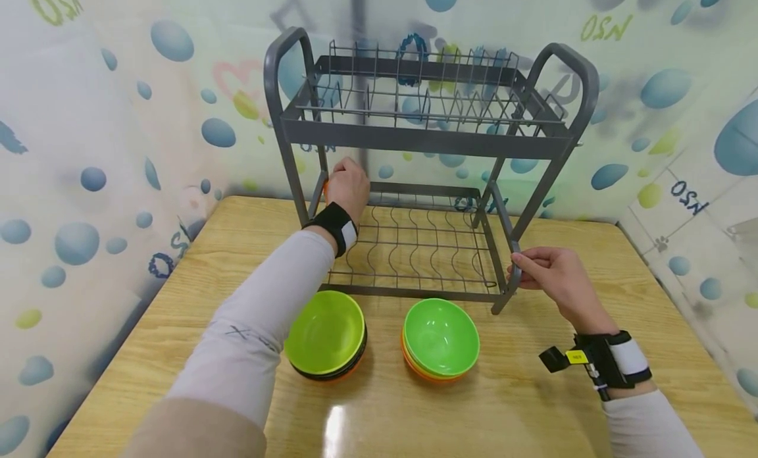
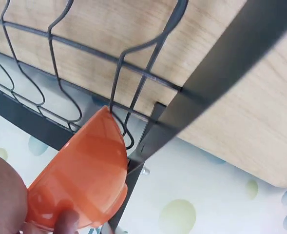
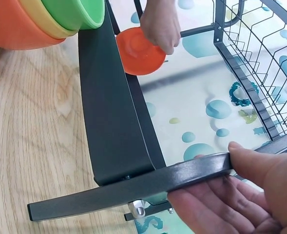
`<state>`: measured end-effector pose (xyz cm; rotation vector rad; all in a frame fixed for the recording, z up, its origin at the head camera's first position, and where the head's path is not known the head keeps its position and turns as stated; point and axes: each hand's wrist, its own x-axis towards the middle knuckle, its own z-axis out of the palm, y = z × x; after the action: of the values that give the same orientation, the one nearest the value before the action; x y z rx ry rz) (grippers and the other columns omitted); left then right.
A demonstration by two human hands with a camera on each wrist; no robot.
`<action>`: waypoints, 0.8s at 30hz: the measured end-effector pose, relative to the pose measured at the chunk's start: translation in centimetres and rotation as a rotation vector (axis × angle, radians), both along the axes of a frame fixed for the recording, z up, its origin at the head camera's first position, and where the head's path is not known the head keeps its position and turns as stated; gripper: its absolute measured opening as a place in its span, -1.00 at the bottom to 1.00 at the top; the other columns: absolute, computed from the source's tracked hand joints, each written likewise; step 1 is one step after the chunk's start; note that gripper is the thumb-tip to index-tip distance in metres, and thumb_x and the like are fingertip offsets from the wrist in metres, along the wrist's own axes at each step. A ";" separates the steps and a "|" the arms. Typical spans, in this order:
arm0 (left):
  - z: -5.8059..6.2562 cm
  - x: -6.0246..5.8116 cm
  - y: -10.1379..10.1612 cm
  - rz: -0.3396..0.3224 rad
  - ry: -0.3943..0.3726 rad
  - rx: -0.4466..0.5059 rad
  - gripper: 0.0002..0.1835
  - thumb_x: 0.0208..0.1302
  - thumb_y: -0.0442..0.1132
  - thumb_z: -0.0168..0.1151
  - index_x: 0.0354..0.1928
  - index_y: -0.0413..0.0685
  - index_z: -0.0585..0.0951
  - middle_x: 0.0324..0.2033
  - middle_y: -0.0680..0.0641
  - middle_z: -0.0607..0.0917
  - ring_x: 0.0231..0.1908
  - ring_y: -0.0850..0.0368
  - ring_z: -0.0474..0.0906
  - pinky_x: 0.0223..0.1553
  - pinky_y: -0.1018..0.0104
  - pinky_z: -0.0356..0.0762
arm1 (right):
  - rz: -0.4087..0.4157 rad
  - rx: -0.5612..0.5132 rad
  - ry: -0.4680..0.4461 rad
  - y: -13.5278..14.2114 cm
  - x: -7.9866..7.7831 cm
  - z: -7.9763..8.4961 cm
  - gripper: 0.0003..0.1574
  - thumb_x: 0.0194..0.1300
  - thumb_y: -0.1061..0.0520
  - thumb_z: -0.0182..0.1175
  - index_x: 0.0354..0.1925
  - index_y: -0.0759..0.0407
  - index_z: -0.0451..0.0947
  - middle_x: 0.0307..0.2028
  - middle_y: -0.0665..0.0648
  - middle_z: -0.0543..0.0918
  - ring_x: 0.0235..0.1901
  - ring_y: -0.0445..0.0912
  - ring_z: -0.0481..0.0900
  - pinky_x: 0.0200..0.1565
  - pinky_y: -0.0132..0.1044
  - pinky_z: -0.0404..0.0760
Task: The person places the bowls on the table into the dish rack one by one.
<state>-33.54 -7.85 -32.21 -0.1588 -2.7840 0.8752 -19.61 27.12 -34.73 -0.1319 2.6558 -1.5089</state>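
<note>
An orange bowl (image 2: 85,170), tipped on its side, is pinched by my left hand (image 1: 348,188) at the left end of the dish rack's lower shelf. Its rim meets the shelf wires (image 2: 119,73) in the left wrist view; in the head view the hand hides most of it. My right hand (image 1: 553,277) grips the rack's front right leg (image 3: 197,170), thumb on one side and fingers on the other. The dark grey two-tier dish rack (image 1: 426,139) stands on the wooden table, its upper shelf bare of dishes.
Two bowl stacks stand before the rack: a yellow-green bowl (image 1: 326,333) over darker and orange ones at left, and a green bowl (image 1: 441,336) over yellow and orange ones at right. A patterned wall covering (image 1: 219,132) rises behind the wooden table (image 1: 503,392).
</note>
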 end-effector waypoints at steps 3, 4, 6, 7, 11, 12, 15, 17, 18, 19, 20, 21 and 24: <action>-0.3 0.1 0.2 0.002 0.019 -0.006 -0.61 0.55 -0.33 -0.23 0.12 -0.45 0.51 -0.10 -0.37 0.57 -0.17 -0.04 0.57 -0.52 0.38 0.64 | 0.008 -0.014 -0.002 0.1 0.0 0.0 -0.39 0.47 -0.09 0.10 0.12 0.44 0.51 -0.23 0.09 0.79 -0.31 -0.26 0.76 -0.19 -0.37 0.73; -0.3 0.1 0.3 0.001 0.018 -0.011 -0.61 0.55 -0.33 -0.23 0.12 -0.45 0.51 -0.10 -0.36 0.57 -0.17 -0.04 0.56 -0.53 0.38 0.63 | 0.009 -0.024 -0.001 0.2 0.1 -0.1 -0.40 0.47 -0.08 0.10 0.12 0.45 0.50 -0.25 0.04 0.79 -0.32 -0.27 0.75 -0.20 -0.37 0.73; -0.3 0.1 0.5 0.000 0.016 -0.005 -0.61 0.55 -0.33 -0.23 0.11 -0.45 0.51 -0.11 -0.35 0.57 -0.18 -0.02 0.56 -0.54 0.39 0.62 | 0.007 -0.037 0.001 0.3 0.1 -0.1 -0.40 0.47 -0.07 0.10 0.12 0.46 0.49 -0.30 -0.05 0.79 -0.33 -0.27 0.75 -0.20 -0.36 0.73; -0.3 0.0 0.5 -0.003 0.016 0.007 -0.62 0.55 -0.33 -0.23 0.11 -0.44 0.52 -0.12 -0.35 0.58 -0.18 -0.02 0.56 -0.55 0.39 0.62 | 0.004 -0.039 0.001 0.3 0.1 -0.1 -0.40 0.47 -0.07 0.11 0.12 0.47 0.49 -0.32 -0.09 0.78 -0.33 -0.27 0.75 -0.21 -0.36 0.73; -0.4 -0.1 0.3 0.002 0.040 0.142 -0.57 0.59 -0.26 -0.25 0.08 -0.42 0.57 -0.14 -0.34 0.59 -0.28 0.04 0.61 -0.56 0.38 0.65 | -0.001 -0.040 -0.001 0.3 0.0 -0.2 -0.39 0.47 -0.06 0.11 0.13 0.47 0.49 -0.34 -0.14 0.77 -0.34 -0.28 0.75 -0.22 -0.38 0.73; -0.5 -0.2 0.1 0.005 0.048 0.190 -0.56 0.60 -0.25 -0.26 0.06 -0.42 0.58 -0.14 -0.35 0.59 -0.33 0.06 0.62 -0.55 0.36 0.66 | 0.000 -0.038 -0.002 0.3 0.0 -0.2 -0.39 0.47 -0.06 0.11 0.13 0.47 0.49 -0.34 -0.14 0.77 -0.33 -0.28 0.75 -0.22 -0.39 0.73; -0.6 -0.2 -0.6 0.025 0.059 0.280 -0.57 0.60 -0.27 -0.25 0.06 -0.42 0.59 -0.13 -0.34 0.59 -0.40 0.13 0.60 -0.57 0.40 0.64 | 0.004 -0.033 -0.003 0.2 0.0 -0.2 -0.40 0.47 -0.07 0.10 0.12 0.46 0.50 -0.32 -0.11 0.78 -0.33 -0.28 0.75 -0.21 -0.39 0.73; -0.7 -0.2 -1.0 0.035 0.044 0.308 -0.61 0.58 -0.31 -0.21 0.05 -0.42 0.58 -0.15 -0.30 0.57 -0.39 0.14 0.51 -0.63 0.44 0.55 | 0.003 -0.033 0.000 0.1 0.0 -0.3 -0.40 0.47 -0.07 0.10 0.12 0.46 0.50 -0.32 -0.09 0.78 -0.33 -0.28 0.74 -0.22 -0.38 0.73; -0.7 -0.2 -1.2 0.035 0.027 0.308 -0.64 0.56 -0.35 -0.19 0.05 -0.41 0.58 -0.17 -0.29 0.55 -0.37 0.12 0.43 -0.65 0.46 0.48 | 0.002 -0.033 0.002 0.1 0.0 -0.3 -0.40 0.47 -0.07 0.10 0.12 0.46 0.50 -0.32 -0.08 0.78 -0.34 -0.28 0.74 -0.22 -0.38 0.73; -0.6 -0.2 -1.4 0.033 0.012 0.297 -0.66 0.55 -0.36 -0.18 0.01 -0.40 0.59 -0.22 -0.25 0.52 -0.35 0.10 0.34 -0.66 0.47 0.38 | 0.002 -0.034 0.003 0.1 0.0 -0.3 -0.40 0.47 -0.06 0.10 0.11 0.47 0.50 -0.32 -0.07 0.78 -0.34 -0.28 0.74 -0.22 -0.38 0.73; -0.6 -0.2 -1.5 0.027 -0.004 0.281 -0.68 0.54 -0.38 -0.17 -0.06 -0.36 0.61 -0.28 -0.20 0.48 -0.34 0.09 0.24 -0.60 0.45 0.28 | 0.001 -0.036 0.004 0.1 0.0 -0.3 -0.40 0.47 -0.06 0.11 0.11 0.47 0.50 -0.32 -0.06 0.78 -0.34 -0.28 0.74 -0.22 -0.38 0.73; -0.6 -0.1 -1.6 0.024 -0.027 0.251 -0.69 0.53 -0.39 -0.16 -0.12 -0.33 0.62 -0.33 -0.16 0.43 -0.35 0.08 0.15 -0.52 0.40 0.19 | 0.000 -0.038 0.004 0.1 0.0 -0.3 -0.40 0.47 -0.06 0.11 0.11 0.47 0.50 -0.33 -0.07 0.78 -0.35 -0.28 0.74 -0.23 -0.38 0.73; -0.4 -0.2 -1.7 0.005 -0.068 0.147 -0.66 0.50 -0.44 -0.14 -0.33 -0.22 0.63 -0.47 -0.07 0.34 -0.40 0.09 0.02 -0.36 0.27 -0.03 | -0.002 -0.043 0.004 0.1 0.0 -0.4 -0.40 0.47 -0.06 0.11 0.11 0.48 0.50 -0.34 -0.08 0.78 -0.35 -0.28 0.74 -0.23 -0.38 0.73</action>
<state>-33.71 -9.56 -32.62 -0.1606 -2.8995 0.6753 -19.66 27.22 -35.14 -0.1348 2.6282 -1.5680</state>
